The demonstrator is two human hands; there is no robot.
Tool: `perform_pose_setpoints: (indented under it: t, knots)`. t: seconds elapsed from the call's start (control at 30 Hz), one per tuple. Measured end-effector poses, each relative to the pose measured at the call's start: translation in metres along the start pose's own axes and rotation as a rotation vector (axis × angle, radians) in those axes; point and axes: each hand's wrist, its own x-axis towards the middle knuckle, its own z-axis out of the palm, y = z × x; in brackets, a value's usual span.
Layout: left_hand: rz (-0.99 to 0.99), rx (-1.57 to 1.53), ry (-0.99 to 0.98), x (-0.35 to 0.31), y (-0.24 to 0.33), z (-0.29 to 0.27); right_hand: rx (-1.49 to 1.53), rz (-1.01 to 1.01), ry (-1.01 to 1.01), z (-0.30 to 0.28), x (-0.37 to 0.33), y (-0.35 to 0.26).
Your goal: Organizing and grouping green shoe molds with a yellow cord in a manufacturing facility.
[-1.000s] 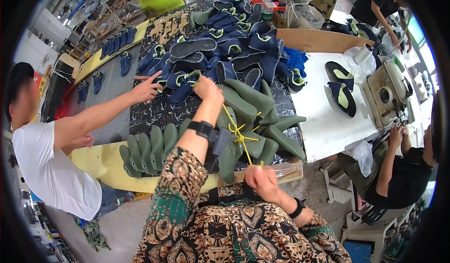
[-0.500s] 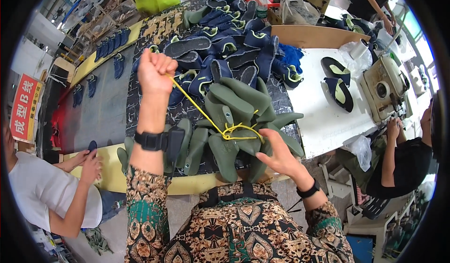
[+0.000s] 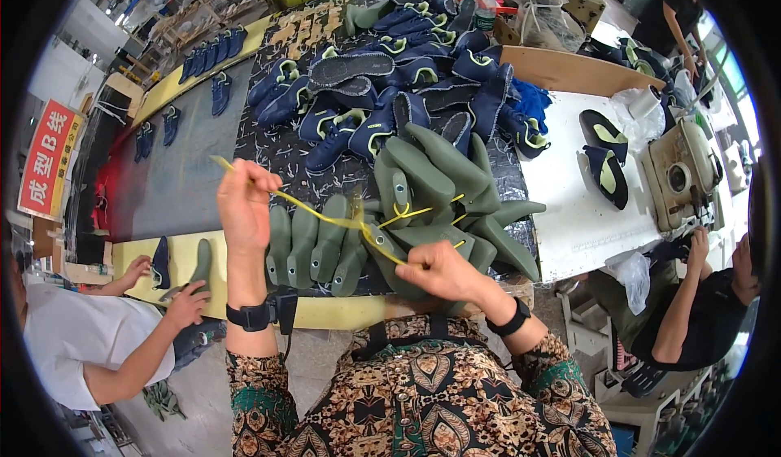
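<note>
My left hand (image 3: 246, 209) is closed around a yellow cord (image 3: 313, 211), whose loose end pokes out past the fingers. The cord slants down to my right hand (image 3: 443, 271), which pinches it just in front of a heap of dark green shoe lasts (image 3: 419, 176). More yellow loops lie across the heap, partly hidden among the lasts. Between my hands several lasts stand side by side in a row (image 3: 305, 241) along the table's near edge. Blur covers part of the cord near the middle.
Navy shoe uppers (image 3: 350, 115) are piled beyond the lasts. At right, a white table (image 3: 569, 213) carries two uppers and a sewing machine (image 3: 683, 164). Left, a co-worker's hand (image 3: 187, 304) holds a last beside a grey conveyor belt (image 3: 195, 196) with shoes. Another person sits at right.
My left hand has come down and a little left with the cord. My right hand has moved left and closed on it. The co-worker at left now has a green last.
</note>
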Motion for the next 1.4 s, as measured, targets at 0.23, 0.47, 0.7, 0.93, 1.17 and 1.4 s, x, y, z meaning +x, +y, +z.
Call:
perform_pose_setpoints:
  t: [0.23, 0.47, 0.7, 0.93, 1.17, 1.4]
  knots:
    - [-0.131, 0.713, 0.029, -0.049, -0.066, -0.022, 0.329, 0.06, 0.02, -0.019, -0.047, -0.013]
    - [0.156, 1.01, -0.331, -0.089, -0.097, 0.031, -0.987, 0.129, 0.036, -0.057, -0.095, 0.036]
    - [0.081, 1.256, -0.431, -0.093, -0.14, 0.031, -0.482, -0.12, 0.199, -0.028, -0.021, 0.017]
    - [0.228, 1.255, -0.271, -0.08, -0.134, 0.036, -0.604, 0.037, 0.132, -0.012, 0.037, 0.05]
    - [-0.652, 0.675, -0.411, -0.059, -0.109, 0.04, -0.526, 0.054, -0.014, -0.015, 0.038, 0.062]
    - [-0.488, -0.267, -0.444, 0.008, -0.026, 0.075, -0.568, 0.066, -0.008, -0.025, 0.041, 0.055]
